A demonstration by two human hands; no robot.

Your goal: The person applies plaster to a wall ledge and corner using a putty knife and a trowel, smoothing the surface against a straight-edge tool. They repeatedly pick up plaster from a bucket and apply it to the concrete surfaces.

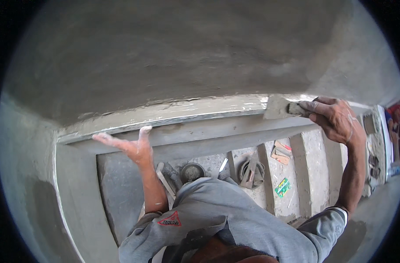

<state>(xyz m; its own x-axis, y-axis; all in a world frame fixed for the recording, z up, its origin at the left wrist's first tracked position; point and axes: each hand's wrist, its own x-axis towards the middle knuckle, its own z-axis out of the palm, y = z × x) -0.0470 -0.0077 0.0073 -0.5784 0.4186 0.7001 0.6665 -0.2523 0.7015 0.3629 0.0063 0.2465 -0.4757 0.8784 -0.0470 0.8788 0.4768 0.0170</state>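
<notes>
A narrow ledge strip [200, 106] with pale, wet-looking plaster crosses the view beneath a grey rendered wall [200, 48]. My left hand [132, 144], white with material on thumb and fingers, is spread open at the ledge's lower edge on the left; it holds nothing. My right hand [333, 118] grips the dark handle of a putty knife [276, 108], whose wide, coated blade lies against the right part of the ledge.
Below are concrete steps [310, 166] with a dark bucket [192, 166], another container [258, 179] with tools on it, flat scrapers [281, 153], a green packet [282, 187] and a long pale bar [165, 179]. Red and blue items [393, 127] are at the far right, unclear.
</notes>
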